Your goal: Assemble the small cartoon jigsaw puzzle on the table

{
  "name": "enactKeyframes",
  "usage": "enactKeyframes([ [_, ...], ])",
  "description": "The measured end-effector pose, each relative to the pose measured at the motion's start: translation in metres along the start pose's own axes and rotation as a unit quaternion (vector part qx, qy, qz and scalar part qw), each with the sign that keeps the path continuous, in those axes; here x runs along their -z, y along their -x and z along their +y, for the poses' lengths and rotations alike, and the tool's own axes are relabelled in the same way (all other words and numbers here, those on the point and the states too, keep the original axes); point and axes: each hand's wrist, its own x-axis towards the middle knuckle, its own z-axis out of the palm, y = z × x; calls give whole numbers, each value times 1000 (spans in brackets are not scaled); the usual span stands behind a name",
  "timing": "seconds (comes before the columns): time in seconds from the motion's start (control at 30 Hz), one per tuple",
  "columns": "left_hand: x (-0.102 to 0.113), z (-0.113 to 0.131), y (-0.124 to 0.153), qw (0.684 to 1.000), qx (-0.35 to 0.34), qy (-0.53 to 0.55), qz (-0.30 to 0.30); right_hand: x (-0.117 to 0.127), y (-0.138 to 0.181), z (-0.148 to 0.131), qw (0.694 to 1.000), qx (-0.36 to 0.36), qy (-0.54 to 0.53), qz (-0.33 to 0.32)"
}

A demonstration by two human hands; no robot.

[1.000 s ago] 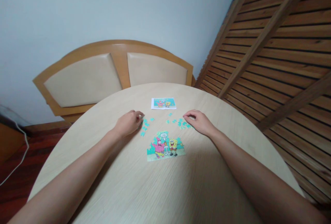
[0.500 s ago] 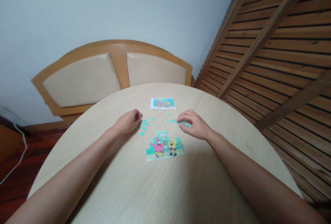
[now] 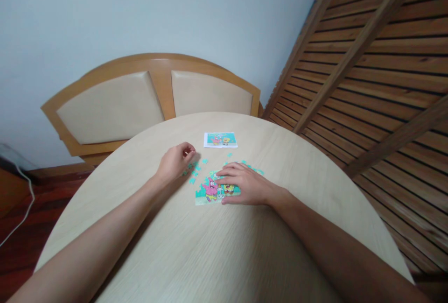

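Observation:
A partly assembled cartoon jigsaw (image 3: 208,192) lies on the round pale wooden table (image 3: 224,256). My right hand (image 3: 245,185) rests flat on the jigsaw's right half with its fingers stretched out toward the left, covering that part. My left hand (image 3: 175,162) sits to the left of the jigsaw with the fingers curled in. It touches the loose teal pieces (image 3: 194,170) scattered there, and whether it holds one is hidden. More loose teal pieces (image 3: 257,170) lie behind my right hand.
A small reference picture card (image 3: 220,139) lies farther back on the table. Behind the table stands a padded wooden bench back (image 3: 154,97) against a pale wall. A slatted wooden partition (image 3: 378,69) runs along the right. A white cable (image 3: 21,209) hangs at far left.
My right hand has moved from the loose pieces at the right down and left onto the jigsaw, and the jigsaw has shifted slightly toward the loose pieces. My left hand stays near the left pieces.

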Motion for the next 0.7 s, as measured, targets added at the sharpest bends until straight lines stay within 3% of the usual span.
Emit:
enactKeyframes([
  [0.1,-15,20,7,980,-16,197,7,-3,0,4,998,-54,8,33],
  [0.2,-35,38,19,926,46,373,-45,-3,-1,6,987,-118,0,111],
  [0.3,-46,50,31,894,80,430,-94,-3,-2,7,973,-154,-23,172],
  [0.43,-49,56,38,875,97,454,-138,-4,-4,4,973,-136,-49,179],
  [0.57,-49,57,40,886,75,432,-149,-3,-4,3,966,-137,-116,186],
  [0.7,-48,66,52,954,-14,282,-98,-1,1,10,940,-202,-193,196],
])
